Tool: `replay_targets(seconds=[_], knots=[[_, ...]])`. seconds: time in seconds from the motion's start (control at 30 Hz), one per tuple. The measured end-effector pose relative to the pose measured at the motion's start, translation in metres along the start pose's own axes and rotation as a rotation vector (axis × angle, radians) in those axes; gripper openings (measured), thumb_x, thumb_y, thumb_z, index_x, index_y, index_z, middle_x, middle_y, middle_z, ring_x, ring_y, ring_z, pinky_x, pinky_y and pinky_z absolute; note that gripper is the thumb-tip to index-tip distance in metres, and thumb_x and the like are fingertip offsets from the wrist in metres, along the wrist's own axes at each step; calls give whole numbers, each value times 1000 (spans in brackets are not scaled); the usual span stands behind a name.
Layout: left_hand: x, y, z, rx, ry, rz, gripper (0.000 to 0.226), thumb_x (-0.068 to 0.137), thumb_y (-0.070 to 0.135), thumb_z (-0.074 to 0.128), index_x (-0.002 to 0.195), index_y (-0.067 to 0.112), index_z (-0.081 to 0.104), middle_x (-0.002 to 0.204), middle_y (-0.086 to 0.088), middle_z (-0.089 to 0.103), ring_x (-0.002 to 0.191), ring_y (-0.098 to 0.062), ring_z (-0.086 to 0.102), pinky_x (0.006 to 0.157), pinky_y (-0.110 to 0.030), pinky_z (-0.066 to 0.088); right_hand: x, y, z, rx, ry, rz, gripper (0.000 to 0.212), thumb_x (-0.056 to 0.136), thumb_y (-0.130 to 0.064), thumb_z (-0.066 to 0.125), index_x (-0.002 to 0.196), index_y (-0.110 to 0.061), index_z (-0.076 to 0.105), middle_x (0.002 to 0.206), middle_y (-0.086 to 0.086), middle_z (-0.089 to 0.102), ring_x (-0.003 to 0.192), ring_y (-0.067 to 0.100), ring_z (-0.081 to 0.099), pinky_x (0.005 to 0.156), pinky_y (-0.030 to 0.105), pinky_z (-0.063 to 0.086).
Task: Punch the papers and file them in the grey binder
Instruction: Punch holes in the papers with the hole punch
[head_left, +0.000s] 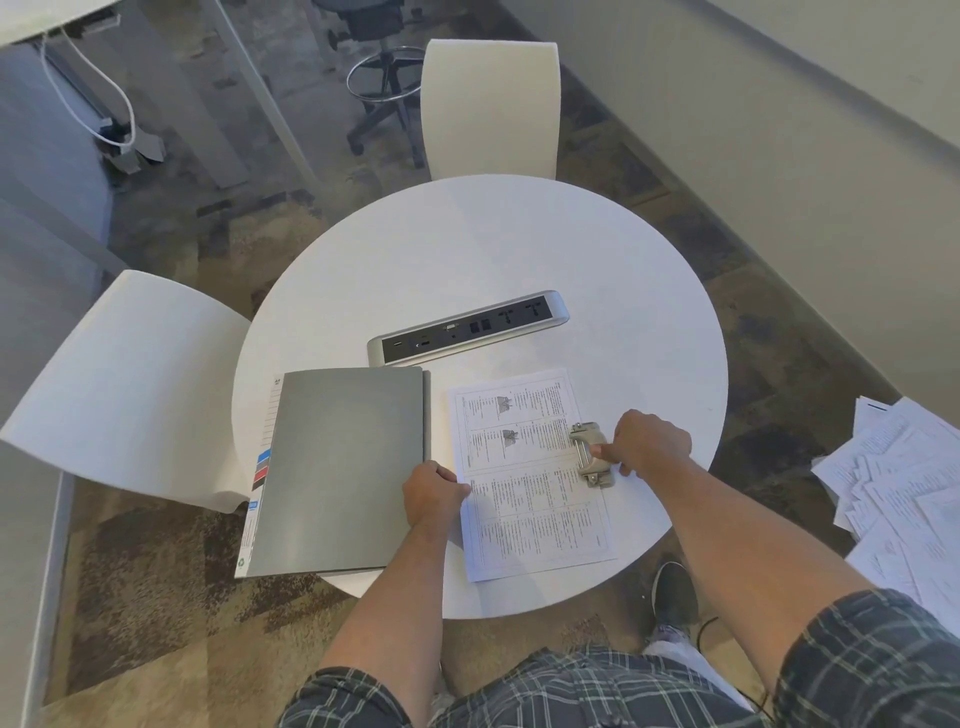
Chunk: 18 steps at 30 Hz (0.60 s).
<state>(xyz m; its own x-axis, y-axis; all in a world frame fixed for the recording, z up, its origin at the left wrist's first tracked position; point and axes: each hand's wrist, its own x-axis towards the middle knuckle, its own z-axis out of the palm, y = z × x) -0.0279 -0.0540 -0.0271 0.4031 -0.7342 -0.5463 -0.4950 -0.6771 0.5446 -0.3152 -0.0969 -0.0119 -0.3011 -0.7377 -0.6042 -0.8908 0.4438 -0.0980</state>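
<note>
The punching step is in hand. A printed sheet, or a thin stack of papers, lies flat on the round white desk near its front edge, and a small metal hole punch sits over the middle of the papers' right-hand long edge. The right hand is at the punch, its fingers curled around the punch's outer side with a fingertip on the lever; whether the lever is already pressed down cannot be told from this view. The left hand rests on the left edge of the papers, fingers bent over that edge in a steadying grip, just beside the right edge of the grey binder. The binder lies closed on the desk to the left of the papers, with coloured index tabs showing along its far left side and its near corner hanging over the desk rim. Behind both sits a silver power and socket strip, well apart from the work. Loose printed sheets are scattered off to the right, below desk level. Judging from this, the next move calls for a firm downward press on the lever with the papers held square against the punch, then lifting the punch clear, opening the binder and threading the punched edge onto its rings, which are not visible now.
</note>
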Motion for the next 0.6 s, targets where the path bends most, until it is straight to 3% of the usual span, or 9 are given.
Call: replay_targets(seconds=[0.1,0.17,0.27,0.37,0.43,0.53,0.6], knots=[[4,0,1,24,-9,13,25,74,5,83,74,13,59,79,-1,66,72,-19,61,55,-23,42,-5,-8,-8,-132,45,-37,35,84,-52,72,82,-17,65,70,-6,71,72,16,69,62,25,41],[5,0,2,36,-2,14,28,73,4,83,71,13,57,78,-1,65,72,-21,61,56,-23,41,-9,-15,-12,-219,51,-59,26,87,-41,72,86,-19,59,70,-6,60,76,20,62,58,25,36],[5,2,2,58,1,16,26,74,4,83,73,13,58,76,-1,65,71,-20,61,53,-22,41,-11,-24,-13,-284,51,-75,26,87,-40,74,87,-21,56,67,-6,49,77,20,58,63,25,40],[5,2,3,59,8,29,24,73,4,81,73,13,59,77,0,66,70,-19,61,52,-21,39,-7,-23,-14,-276,50,-73,24,89,-34,72,84,-20,54,74,-5,55,79,21,57,68,27,42],[3,0,4,70,19,44,21,73,5,80,75,12,60,78,0,66,70,-18,61,51,-20,38,-4,-16,-12,-254,27,-58,29,88,-39,72,76,-19,54,82,-5,64,79,20,60,67,29,42],[2,-5,6,71,20,59,17,74,7,80,80,7,63,80,-1,67,68,-16,58,51,-21,39,5,-5,-9,-177,-19,1,43,77,-63,74,80,-20,68,78,-7,72,74,17,66,59,29,39],[1,-5,6,61,21,65,18,74,7,80,82,5,64,81,-3,69,70,-18,60,53,-21,41,9,-1,-8,-164,-24,5,36,76,-57,75,83,-22,69,78,-7,73,74,15,67,54,27,34]])
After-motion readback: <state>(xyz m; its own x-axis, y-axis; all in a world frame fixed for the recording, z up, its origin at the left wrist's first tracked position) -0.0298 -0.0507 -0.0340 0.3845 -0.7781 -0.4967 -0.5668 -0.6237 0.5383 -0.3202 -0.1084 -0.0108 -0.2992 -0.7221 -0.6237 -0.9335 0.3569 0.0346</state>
